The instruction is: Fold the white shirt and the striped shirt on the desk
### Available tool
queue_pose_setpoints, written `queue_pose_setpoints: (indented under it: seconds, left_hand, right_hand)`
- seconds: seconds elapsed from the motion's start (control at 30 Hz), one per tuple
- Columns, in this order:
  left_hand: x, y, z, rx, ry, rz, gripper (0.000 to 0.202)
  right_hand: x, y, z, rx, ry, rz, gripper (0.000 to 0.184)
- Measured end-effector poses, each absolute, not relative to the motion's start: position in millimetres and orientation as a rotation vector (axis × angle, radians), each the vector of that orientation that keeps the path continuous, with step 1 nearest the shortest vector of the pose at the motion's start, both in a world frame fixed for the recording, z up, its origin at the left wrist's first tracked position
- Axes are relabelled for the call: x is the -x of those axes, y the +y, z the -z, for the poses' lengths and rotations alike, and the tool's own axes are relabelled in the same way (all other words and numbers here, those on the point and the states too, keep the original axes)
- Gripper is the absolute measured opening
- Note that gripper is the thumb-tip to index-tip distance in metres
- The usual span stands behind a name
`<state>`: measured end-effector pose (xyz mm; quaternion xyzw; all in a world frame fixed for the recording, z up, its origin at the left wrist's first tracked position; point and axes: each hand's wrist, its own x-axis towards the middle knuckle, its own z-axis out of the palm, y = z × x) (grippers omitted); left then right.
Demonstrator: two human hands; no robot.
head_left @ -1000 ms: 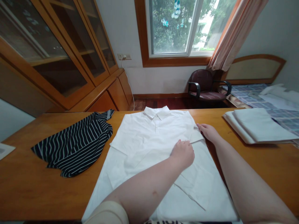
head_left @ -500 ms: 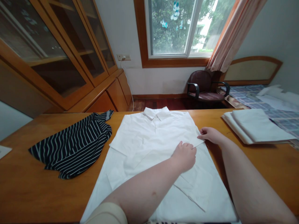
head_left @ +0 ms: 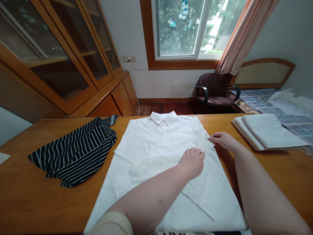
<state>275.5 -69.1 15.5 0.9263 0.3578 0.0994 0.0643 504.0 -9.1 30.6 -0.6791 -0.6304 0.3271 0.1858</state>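
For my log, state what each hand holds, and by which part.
The right hand seems to pinch the white shirt by the edge of a sleeve. The left hand is curled over the shirt; whether it grips cloth cannot be told.

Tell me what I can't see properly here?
All in the head view:
Most fingertips of the left hand: tucked under it.
Part of the white shirt: covered by the left forearm.
Flat white thing: cut off by the left edge.
Dark lettering: cut off by the bottom edge.
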Motion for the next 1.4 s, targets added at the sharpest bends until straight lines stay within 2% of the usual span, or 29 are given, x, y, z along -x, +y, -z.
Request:
queue_pose_setpoints:
  seconds: [0.17,0.5,0.67,0.83,1.0,1.1,1.23,1.4]
  left_hand:
    - [-276.0,-67.5,-18.4,-2.795,1.111,-0.195,0.023]
    - [-275.5,-64.3,-16.5,-2.774,1.125,-0.218,0.015]
    - [-274.1,-61.7,-17.0,-2.768,1.087,-0.158,0.020]
    - [-273.5,-61.1,-16.1,-2.775,1.053,-0.189,0.022]
    - [-276.0,-61.4,-14.7,-2.768,1.085,-0.188,0.019]
    - [-275.9,-61.9,-14.8,-2.760,1.091,-0.204,0.018]
    - [-274.5,-62.4,-14.9,-2.763,1.078,-0.216,0.018]
    - [-274.6,-62.7,-14.3,-2.767,1.089,-0.232,0.017]
  right_hand:
    - [-501.3,-11.8,-33.9,1.962,-1.782,-0.990,0.051]
    - [-506.1,-11.8,-26.1,2.093,-1.879,-1.011,0.040]
    - [-487.5,-4.5,-21.6,2.108,-1.708,-0.632,0.041]
    - [-465.8,10.2,-11.2,2.212,-1.575,-0.411,0.050]
    - [-458.3,13.4,-5.7,2.372,-1.550,-0.361,0.034]
    - [-458.3,11.5,-5.2,2.386,-1.543,-0.329,0.032]
    - [-460.1,8.8,-8.1,2.222,-1.609,-0.124,0.034]
    - [-448.1,1.5,-9.2,1.834,-2.192,-0.082,0.041]
